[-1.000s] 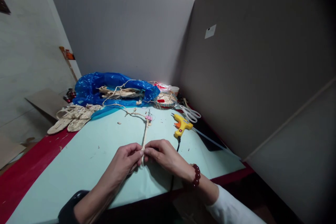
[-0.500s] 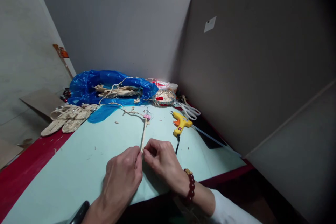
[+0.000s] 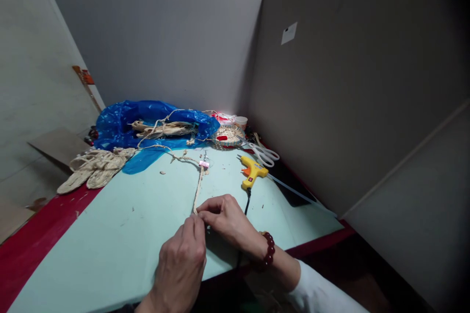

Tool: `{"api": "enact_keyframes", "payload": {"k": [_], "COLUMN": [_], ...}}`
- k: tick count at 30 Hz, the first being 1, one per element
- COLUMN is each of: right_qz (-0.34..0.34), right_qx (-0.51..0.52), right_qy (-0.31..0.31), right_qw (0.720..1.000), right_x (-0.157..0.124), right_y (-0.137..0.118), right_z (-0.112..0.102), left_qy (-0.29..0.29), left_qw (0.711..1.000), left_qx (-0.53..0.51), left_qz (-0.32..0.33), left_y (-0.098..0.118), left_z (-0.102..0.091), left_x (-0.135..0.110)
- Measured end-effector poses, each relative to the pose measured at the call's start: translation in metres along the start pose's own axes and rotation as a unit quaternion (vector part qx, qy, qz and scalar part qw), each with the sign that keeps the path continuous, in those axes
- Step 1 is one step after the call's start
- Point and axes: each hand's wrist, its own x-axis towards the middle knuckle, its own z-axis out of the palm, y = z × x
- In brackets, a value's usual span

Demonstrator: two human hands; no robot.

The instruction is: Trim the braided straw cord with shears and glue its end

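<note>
A thin braided straw cord (image 3: pixel 199 188) runs from a small pink clip (image 3: pixel 204 164) on the table toward me. My left hand (image 3: pixel 182 254) is closed at the cord's near end, knuckles up. Close beside it, my right hand (image 3: pixel 223 217) pinches the same end between thumb and forefinger. The fingertips of both hands nearly meet there, and they hide the strands between them. Past the clip, more loose straw cord (image 3: pixel 161 146) trails back to the left. A red bead bracelet (image 3: pixel 270 249) circles my right wrist.
A yellow glue gun (image 3: pixel 253 172) lies right of the cord, its black cable coming toward me. White-handled scissors (image 3: pixel 264 154) and a round woven piece (image 3: pixel 229 136) sit behind. A blue plastic bag (image 3: pixel 121 122) holds straw bundles (image 3: pixel 165 128). Woven sandals (image 3: pixel 99 168) rest at the left edge.
My left hand has turned and shifted slightly right, now lower than the right fingertips. The cord's near end has swung a little left. My right hand keeps its pinch.
</note>
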Motion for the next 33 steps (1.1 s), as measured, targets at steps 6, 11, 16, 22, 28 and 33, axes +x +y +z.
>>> {"api": "enact_keyframes", "payload": {"k": [6,11,16,22,28,33], "right_qz": [0.035,0.054,0.061,0.083,0.107,0.118], "right_qx": [0.077,0.111,0.128,0.150,0.190,0.210], "right_qy": [-0.023,-0.006,0.003,-0.008,-0.032,-0.016], "right_qw": [0.996,0.992,0.990,0.985,0.976,0.970], "right_x": [0.003,0.003,0.000,0.001,0.001,0.005], "right_y": [-0.001,-0.001,0.000,-0.002,-0.003,0.003], "right_z": [-0.001,0.001,-0.003,-0.009,-0.017,-0.021], "left_qy": [-0.031,-0.064,-0.088,-0.100,-0.235,-0.247], "left_qw": [0.999,0.994,0.968,0.878,0.667,0.563], "left_qx": [-0.007,-0.088,-0.233,-0.405,-0.604,-0.668], "left_qz": [0.004,-0.004,-0.032,-0.235,-0.367,-0.419], "left_y": [0.004,-0.003,-0.017,-0.045,-0.042,-0.029], "left_z": [0.000,0.006,-0.001,-0.017,0.003,0.015], "left_x": [-0.009,-0.017,-0.023,0.004,0.042,0.050]}}
